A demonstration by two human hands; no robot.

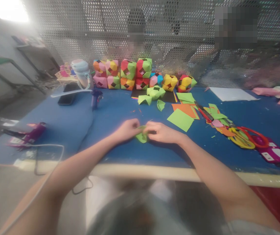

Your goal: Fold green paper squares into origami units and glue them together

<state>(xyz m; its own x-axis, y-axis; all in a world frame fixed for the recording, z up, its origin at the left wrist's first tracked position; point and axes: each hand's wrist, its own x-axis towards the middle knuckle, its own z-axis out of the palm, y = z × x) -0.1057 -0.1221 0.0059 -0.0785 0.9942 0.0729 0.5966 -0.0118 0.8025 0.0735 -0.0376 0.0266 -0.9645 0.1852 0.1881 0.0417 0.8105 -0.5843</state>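
My left hand (129, 129) and my right hand (160, 132) meet over the middle of the blue table. Between them is a small piece of green folded paper (142, 137), pinched from both sides. The fingers of each hand are closed on it, and they hide part of its folds. To the right of my right hand lies a flat green paper square (180, 119), with orange paper (185, 110) beneath and behind it. Just beyond my hands sit loose green folded pieces (144, 100) and a partly joined green paper shape (156, 92).
Multicoloured folded-paper balls (128, 69) stand in a stacked row along the perforated metal screen (110, 29). Scissors (242, 138) and paper scraps lie right. A glue gun (96, 99), phone (68, 94), cup (81, 71) and cable (63, 151) are left. People are blurred behind the screen.
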